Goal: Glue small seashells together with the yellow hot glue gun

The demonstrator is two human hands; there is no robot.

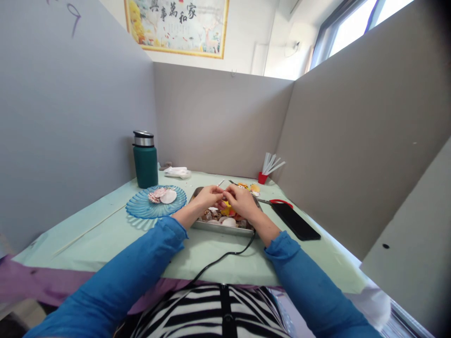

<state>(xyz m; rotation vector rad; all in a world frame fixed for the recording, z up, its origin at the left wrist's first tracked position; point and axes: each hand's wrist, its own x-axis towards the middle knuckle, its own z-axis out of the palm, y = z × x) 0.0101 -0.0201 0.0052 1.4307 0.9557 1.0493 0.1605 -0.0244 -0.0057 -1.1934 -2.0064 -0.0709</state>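
My left hand (207,199) and my right hand (242,202) meet fingertip to fingertip over a shallow metal tray (222,229). Both are closed in a pinch, and whatever lies between the fingers is too small and covered to name. A thin whitish tip (221,182) shows just behind the left fingers; I cannot tell whether it is held. Below the hands, the tray holds several seashells (229,222) in white and brown tones. Something yellow (227,208) shows beneath my right fingers, partly hidden.
On the left are a blue scalloped plate (136,209) with shells (168,196) and a green bottle (145,165). A red cup (262,178) of white sticks stands back right. Red-handled scissors (282,203) lie beside a black phone (296,221). A black cable (225,255) crosses the front.
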